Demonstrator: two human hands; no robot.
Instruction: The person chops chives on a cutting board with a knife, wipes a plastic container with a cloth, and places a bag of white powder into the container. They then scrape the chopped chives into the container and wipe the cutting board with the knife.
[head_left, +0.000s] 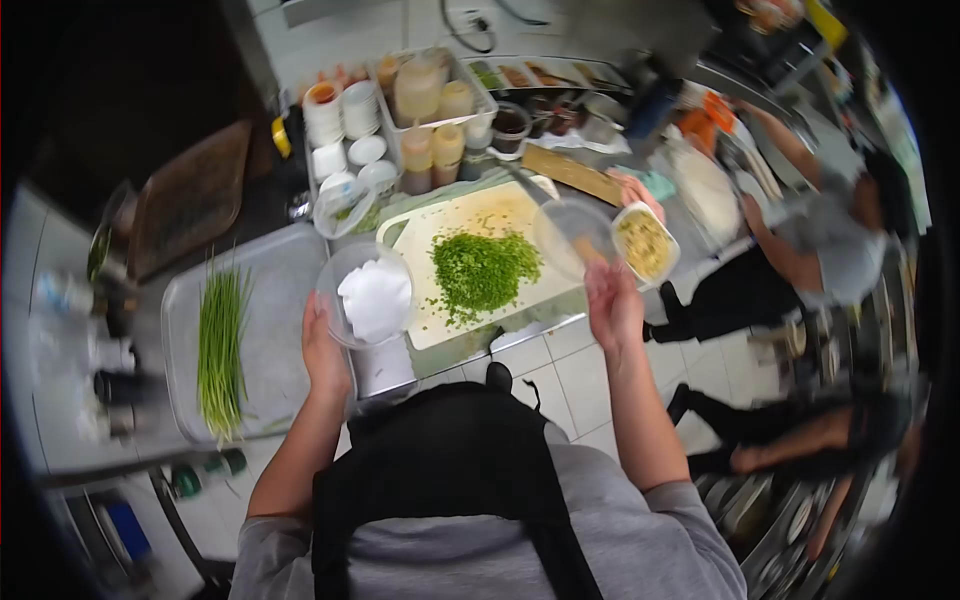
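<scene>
My left hand grips the side of a clear round container with a crumpled white paper towel in it. In my right hand is a clear round lid, held by its near edge over the right end of the cutting board. A heap of finely chopped green herbs lies on the cream cutting board between my hands. Just beyond my right hand is a white tub of pale yellow chopped food. Part of a knife shows on the board's far side.
Whole chives lie on a grey tray at left. Behind the board stand a bin of sauce bottles and stacked white cups. A wooden block lies at the back. One co-worker stands at right, another lower down.
</scene>
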